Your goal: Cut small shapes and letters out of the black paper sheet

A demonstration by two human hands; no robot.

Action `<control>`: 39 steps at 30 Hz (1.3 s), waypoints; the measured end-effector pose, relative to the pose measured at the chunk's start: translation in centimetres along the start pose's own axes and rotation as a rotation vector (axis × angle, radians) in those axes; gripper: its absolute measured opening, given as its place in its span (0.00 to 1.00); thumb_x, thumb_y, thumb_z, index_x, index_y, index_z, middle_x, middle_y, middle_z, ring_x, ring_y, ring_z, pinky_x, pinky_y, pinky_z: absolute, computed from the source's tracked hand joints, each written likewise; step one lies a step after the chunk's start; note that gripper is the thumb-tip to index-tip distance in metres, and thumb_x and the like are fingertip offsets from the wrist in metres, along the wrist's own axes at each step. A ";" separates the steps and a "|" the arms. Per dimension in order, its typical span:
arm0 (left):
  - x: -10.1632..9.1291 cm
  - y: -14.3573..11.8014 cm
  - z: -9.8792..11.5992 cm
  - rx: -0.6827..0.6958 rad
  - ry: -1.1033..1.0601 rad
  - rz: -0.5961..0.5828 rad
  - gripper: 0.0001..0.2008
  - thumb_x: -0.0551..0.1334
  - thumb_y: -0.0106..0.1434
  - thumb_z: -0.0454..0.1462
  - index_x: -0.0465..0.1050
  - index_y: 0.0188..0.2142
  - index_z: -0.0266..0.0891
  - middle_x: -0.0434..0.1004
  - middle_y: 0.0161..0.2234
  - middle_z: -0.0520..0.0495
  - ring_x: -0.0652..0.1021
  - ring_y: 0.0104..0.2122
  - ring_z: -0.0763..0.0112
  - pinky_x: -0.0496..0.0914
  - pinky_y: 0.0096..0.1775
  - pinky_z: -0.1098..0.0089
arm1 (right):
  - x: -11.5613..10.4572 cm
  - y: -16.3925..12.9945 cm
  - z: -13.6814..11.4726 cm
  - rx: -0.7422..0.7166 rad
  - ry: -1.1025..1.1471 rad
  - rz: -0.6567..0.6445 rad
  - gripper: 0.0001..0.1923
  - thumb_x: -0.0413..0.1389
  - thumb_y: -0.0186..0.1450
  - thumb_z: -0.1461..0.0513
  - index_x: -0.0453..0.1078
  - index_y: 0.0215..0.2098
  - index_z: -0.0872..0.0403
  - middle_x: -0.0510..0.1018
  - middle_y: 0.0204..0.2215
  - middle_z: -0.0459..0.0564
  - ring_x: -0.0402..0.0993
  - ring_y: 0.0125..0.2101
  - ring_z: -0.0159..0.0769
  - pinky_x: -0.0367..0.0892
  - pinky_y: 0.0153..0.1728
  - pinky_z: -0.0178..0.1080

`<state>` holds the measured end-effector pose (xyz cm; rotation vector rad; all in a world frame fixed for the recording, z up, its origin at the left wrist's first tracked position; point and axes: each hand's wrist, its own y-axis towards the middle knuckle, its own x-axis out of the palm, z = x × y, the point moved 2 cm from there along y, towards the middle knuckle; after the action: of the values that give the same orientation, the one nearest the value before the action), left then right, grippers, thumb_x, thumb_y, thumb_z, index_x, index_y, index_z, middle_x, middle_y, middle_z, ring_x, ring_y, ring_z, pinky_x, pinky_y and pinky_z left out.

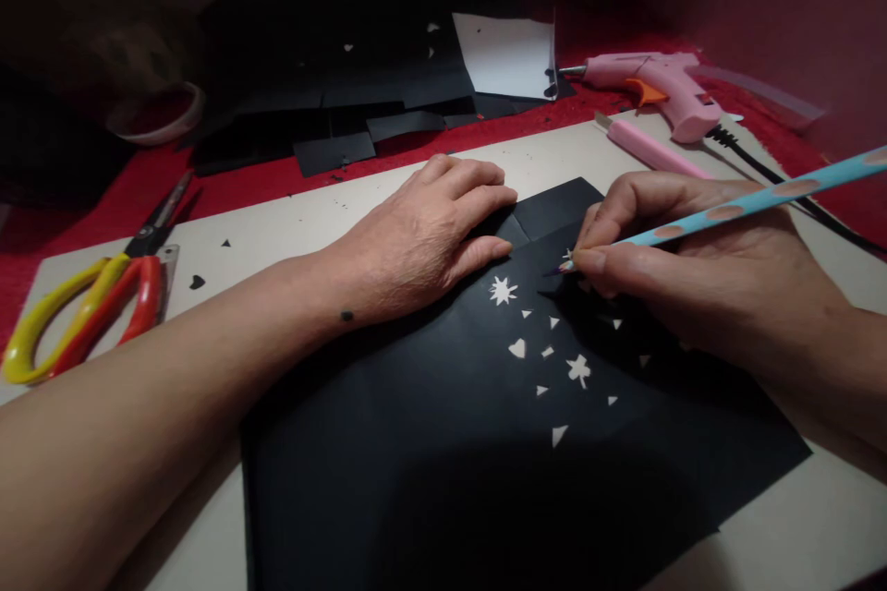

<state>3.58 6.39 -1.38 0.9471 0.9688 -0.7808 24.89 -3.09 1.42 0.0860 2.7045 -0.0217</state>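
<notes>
Fingers of the left hand lie together and flat, pressing the black paper sheet down onto the pale board, probably so the sheet can't skid while it's being worked on. Going from the far left: yellow and red scissors sit closed at the board's left edge, blades pointing away, well apart from the sheet, w/ a couple of tiny black scraps between them and the forearm. Behind, on the red cloth, a heap of black offcuts and a white sheet fill the back of the table, so there's little spare room up there. Centre: the sheet lies at an angle, its near corner running off the bottom of view; small pale cut-outs (stars, a heart, triangles) show the board through it. Right hand: fingers pinched on a blue spotted tool, its tip touching the paper at a partly cut star, just beside the left fingertips, which seems a tight gap. Beyond it a pink cutter and pink glue gun w/ its black cord lie at the board's far right edge, near the working arm. Free board approx. only along the left and the near right corner.
</notes>
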 end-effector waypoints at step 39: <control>-0.1 0.0 0.5 -0.005 -0.005 -0.010 0.26 0.57 0.78 0.48 0.72 0.64 0.29 0.75 0.62 0.31 0.73 0.61 0.48 0.70 0.63 0.47 | 0.4 0.3 0.4 0.010 0.146 -0.072 0.08 0.68 0.60 0.65 0.76 0.27 0.47 0.73 0.14 0.37 0.65 0.11 0.26 0.55 0.07 0.30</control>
<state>3.70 5.95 -1.19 0.9368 0.9709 -0.7885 24.72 -2.82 0.90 -0.0070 2.8530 -0.0529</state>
